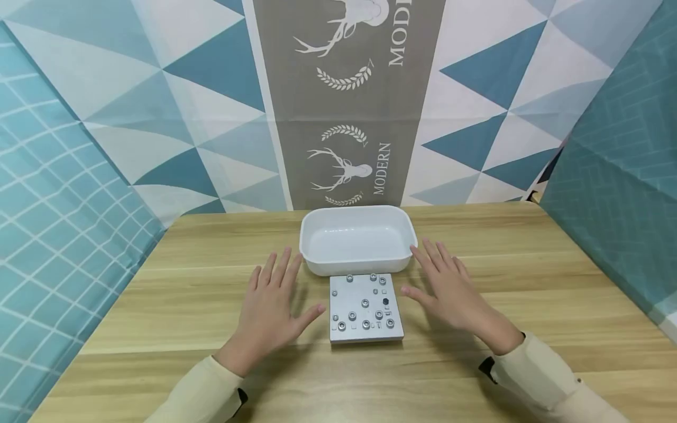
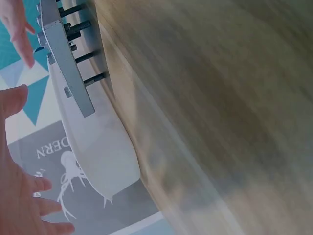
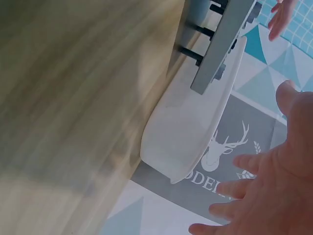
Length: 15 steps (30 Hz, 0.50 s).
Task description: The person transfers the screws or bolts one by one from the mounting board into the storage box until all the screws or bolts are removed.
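Between the two hands is a square silver metal plate with several socket-head screws in its top. Both wrist views show the plate raised off the table, with dark screw shanks reaching down below it. My left hand hovers to the left of the plate, fingers spread and nothing held. On the other side my right hand is likewise spread and holds nothing. Its fingertips appear near the right end of a white tray, which stands just behind the plate.
The wooden table carries the plate and tray. A patterned cloth with deer prints hangs behind its far edge. Blue grid cloth is on the left, and teal cloth on the right.
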Motion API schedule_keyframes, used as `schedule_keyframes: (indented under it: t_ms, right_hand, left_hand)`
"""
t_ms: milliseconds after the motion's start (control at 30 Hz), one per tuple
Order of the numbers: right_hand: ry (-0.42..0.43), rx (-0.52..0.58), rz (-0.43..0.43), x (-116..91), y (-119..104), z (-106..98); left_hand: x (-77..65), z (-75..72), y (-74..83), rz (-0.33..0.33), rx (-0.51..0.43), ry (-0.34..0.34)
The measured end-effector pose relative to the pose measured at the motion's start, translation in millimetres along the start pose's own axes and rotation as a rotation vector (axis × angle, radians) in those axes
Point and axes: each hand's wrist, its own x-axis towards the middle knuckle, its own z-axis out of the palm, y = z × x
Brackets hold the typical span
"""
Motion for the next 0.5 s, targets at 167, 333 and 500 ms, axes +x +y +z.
schedule_keyframes:
  t_ms: [167, 333, 500]
  right_hand:
    - [-0.009, 0.014, -0.009, 5, 1, -6]
    - [-0.03, 0.021, -0.008, 12, 4, -7]
    - [-0.02, 0.042, -0.016, 22, 8, -11]
  left_hand:
    - [-1.1, -1.9, 3.0, 0.026, 0.008, -0.003]
    - [-5.5, -5.6, 10.4, 0.037, -0.019, -0.019]
    - [-6.7, -7.6, 16.9, 0.065, -0.037, -0.022]
